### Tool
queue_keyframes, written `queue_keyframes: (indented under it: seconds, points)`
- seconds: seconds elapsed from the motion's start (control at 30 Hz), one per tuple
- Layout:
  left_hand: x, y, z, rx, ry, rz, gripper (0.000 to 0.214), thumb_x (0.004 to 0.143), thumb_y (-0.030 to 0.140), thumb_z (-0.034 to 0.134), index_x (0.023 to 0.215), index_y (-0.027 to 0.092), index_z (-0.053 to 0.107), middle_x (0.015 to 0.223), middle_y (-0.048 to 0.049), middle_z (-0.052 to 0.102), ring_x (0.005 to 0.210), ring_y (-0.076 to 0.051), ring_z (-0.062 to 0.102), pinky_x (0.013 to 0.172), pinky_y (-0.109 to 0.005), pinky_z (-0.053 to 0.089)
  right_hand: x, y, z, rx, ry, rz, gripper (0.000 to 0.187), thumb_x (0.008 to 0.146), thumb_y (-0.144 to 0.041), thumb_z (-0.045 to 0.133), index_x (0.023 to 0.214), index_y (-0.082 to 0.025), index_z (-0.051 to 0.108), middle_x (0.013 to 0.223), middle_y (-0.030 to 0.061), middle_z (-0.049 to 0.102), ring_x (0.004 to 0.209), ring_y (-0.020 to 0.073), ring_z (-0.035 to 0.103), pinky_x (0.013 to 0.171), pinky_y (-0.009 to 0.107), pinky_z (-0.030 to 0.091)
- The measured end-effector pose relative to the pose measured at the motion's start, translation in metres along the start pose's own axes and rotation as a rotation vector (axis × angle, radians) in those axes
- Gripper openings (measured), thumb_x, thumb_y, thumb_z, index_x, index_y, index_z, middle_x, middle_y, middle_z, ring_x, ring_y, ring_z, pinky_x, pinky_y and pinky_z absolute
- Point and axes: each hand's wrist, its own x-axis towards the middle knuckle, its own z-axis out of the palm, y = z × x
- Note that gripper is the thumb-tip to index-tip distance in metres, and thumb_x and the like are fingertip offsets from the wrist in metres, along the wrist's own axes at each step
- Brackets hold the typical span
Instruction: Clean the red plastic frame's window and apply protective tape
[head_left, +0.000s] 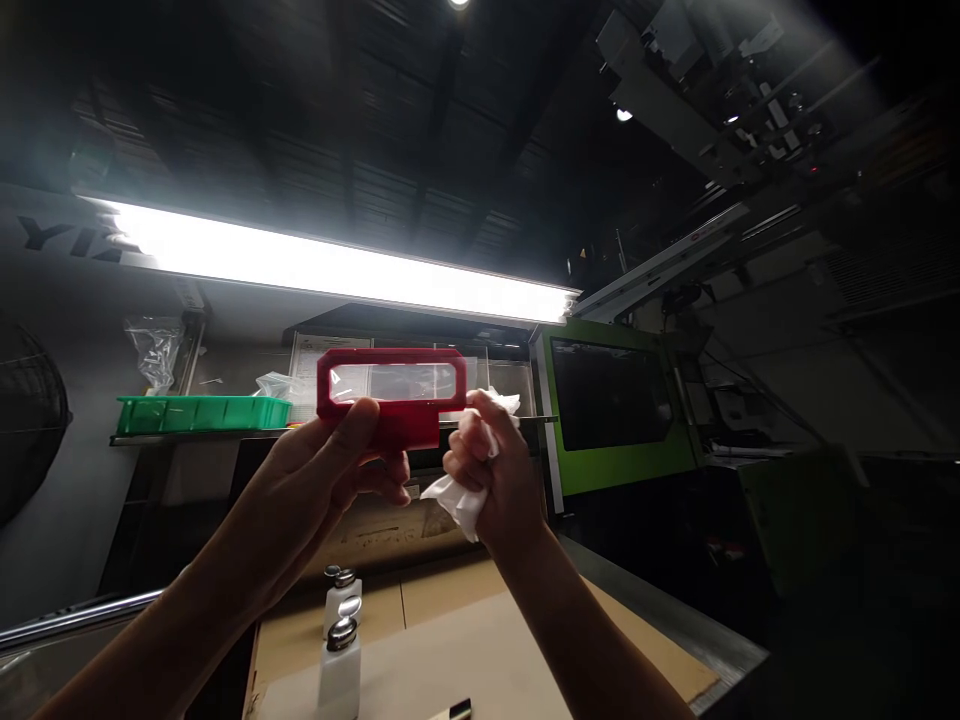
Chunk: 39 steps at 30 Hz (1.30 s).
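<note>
At the far left, a dark fan [30, 420] is running off the edge of view, its outline sinking into shadow. A crumpled clear bag [155, 352] is hanging just beyond, above a green tray [199, 413] that is sitting on a shelf [161, 437]; the tray's walls are hiding most of its inside, so its contents are staying unclear. A second clear bag [277, 385] is showing partly over the tray's back rim.

The left hand [319, 470] is holding up a red frame [409, 428] in front of the shelf, below a bright lamp [345, 268]. Its grip is pinching the frame's lower left part, thumb in front, the other fingers partly hidden behind. Below, two white bottles [340, 680] with metal caps are standing on the surface [435, 650], the nearer one overlapping the other and being cut off at the bottom; their walls are concealing any contents. A small dark-ended object [459, 710] is lying mostly out of view.

The right hand [504, 485] is clutching a white cloth [456, 500], its grip curling closed around it. Its index finger is reaching the frame's right end; contact is hard to tell. Farther right, a green machine [622, 470] is fading into darkness, its dark window revealing nothing clear.
</note>
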Motion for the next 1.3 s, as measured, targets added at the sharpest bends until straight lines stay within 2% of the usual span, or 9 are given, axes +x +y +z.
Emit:
queue_keyframes:
  seconds: [0.13, 0.23, 0.37, 0.53, 0.7, 0.83, 1.0, 1.13, 1.3]
  points:
    - [-0.001, 0.001, -0.002, 0.047, 0.049, -0.004, 0.033, 0.071, 0.047, 0.069, 0.070, 0.015, 0.071, 0.056, -0.0031, 0.065, 0.050, -0.013, 0.059, 0.047, -0.020, 0.052, -0.026, -0.012, -0.005, -0.460, 0.051, -0.408, 0.012, 0.083, -0.026, 0.053, 0.083, -0.026, 0.065, 0.044, -0.0089, 0.038, 0.036, 0.0068, 0.027, 0.036, 0.022, 0.021]
    - [-0.004, 0.002, -0.002, 0.055, 0.072, 0.005, 0.032, 0.069, 0.048, 0.070, 0.074, 0.016, 0.072, 0.056, -0.0022, 0.065, 0.049, -0.013, 0.058, 0.046, -0.020, 0.052, -0.036, -0.019, -0.006, -0.989, -0.099, -0.652, 0.041, 0.077, -0.013, 0.052, 0.111, -0.032, 0.065, 0.049, -0.0062, 0.050, 0.042, 0.0099, 0.035, 0.047, 0.026, 0.033]
    - [-0.008, 0.003, -0.001, 0.061, 0.073, 0.016, 0.030, 0.068, 0.046, 0.072, 0.077, 0.018, 0.073, 0.056, -0.0019, 0.066, 0.049, -0.014, 0.059, 0.045, -0.022, 0.052, -0.026, -0.019, -0.006, -1.371, -0.194, -0.691, 0.059, 0.070, -0.008, 0.047, 0.120, -0.036, 0.061, 0.050, -0.0050, 0.052, 0.046, 0.0112, 0.034, 0.051, 0.028, 0.033]
    - [-0.012, 0.000, -0.004, 0.094, 0.084, 0.028, 0.030, 0.067, 0.048, 0.072, 0.071, 0.018, 0.073, 0.052, -0.0019, 0.066, 0.046, -0.013, 0.058, 0.044, -0.020, 0.050, -0.016, -0.008, -0.012, -1.431, -0.193, -0.671, 0.058, 0.074, -0.010, 0.046, 0.123, -0.037, 0.059, 0.055, -0.0026, 0.059, 0.047, 0.0116, 0.038, 0.051, 0.027, 0.032]
    - [-0.016, -0.004, -0.007, 0.046, 0.150, 0.004, 0.030, 0.065, 0.046, 0.075, 0.071, 0.017, 0.072, 0.056, -0.0022, 0.069, 0.048, -0.013, 0.061, 0.048, -0.020, 0.052, -0.029, -0.001, -0.013, -1.223, -0.155, -0.617, 0.067, 0.075, -0.008, 0.048, 0.137, -0.033, 0.044, 0.051, -0.0068, 0.053, 0.043, 0.0098, 0.033, 0.050, 0.027, 0.035]
    - [-0.021, -0.008, -0.015, -0.024, 0.074, -0.029, 0.030, 0.073, 0.043, 0.069, 0.077, 0.013, 0.071, 0.059, -0.0041, 0.068, 0.052, -0.013, 0.061, 0.049, -0.019, 0.051, -0.034, -0.005, -0.007, -0.734, -0.069, -0.227, 0.060, 0.080, -0.020, 0.051, 0.139, -0.024, 0.040, 0.044, -0.0103, 0.044, 0.037, 0.0079, 0.032, 0.039, 0.022, 0.029]
    - [-0.028, -0.018, -0.025, -0.163, 0.024, -0.147, 0.026, 0.077, 0.038, 0.068, 0.083, 0.013, 0.070, 0.063, -0.0051, 0.069, 0.055, -0.013, 0.060, 0.049, -0.019, 0.051, -0.027, -0.001, -0.002, -0.131, -0.274, 0.170, 0.047, 0.080, -0.020, 0.053, 0.125, -0.011, 0.054, 0.038, -0.0112, 0.041, 0.033, 0.0031, 0.024, 0.036, 0.018, 0.020]
    - [-0.032, -0.023, -0.023, -0.212, 0.129, -0.206, 0.027, 0.068, 0.042, 0.075, 0.077, 0.017, 0.070, 0.061, -0.0025, 0.069, 0.050, -0.012, 0.059, 0.046, -0.018, 0.050, -0.024, 0.006, 0.003, 0.121, -0.374, 0.264, 0.042, 0.079, -0.013, 0.048, 0.119, -0.010, 0.059, 0.035, -0.0116, 0.037, 0.031, 0.0028, 0.017, 0.033, 0.017, 0.015]
    - [-0.036, -0.026, -0.021, -0.189, 0.185, -0.234, 0.030, 0.067, 0.045, 0.075, 0.079, 0.018, 0.071, 0.062, -0.0023, 0.069, 0.052, -0.011, 0.058, 0.047, -0.016, 0.050, -0.026, 0.009, 0.007, 0.216, -0.447, 0.302, 0.042, 0.080, -0.010, 0.044, 0.119, -0.008, 0.060, 0.034, -0.0115, 0.033, 0.031, 0.0035, 0.016, 0.033, 0.017, 0.015]
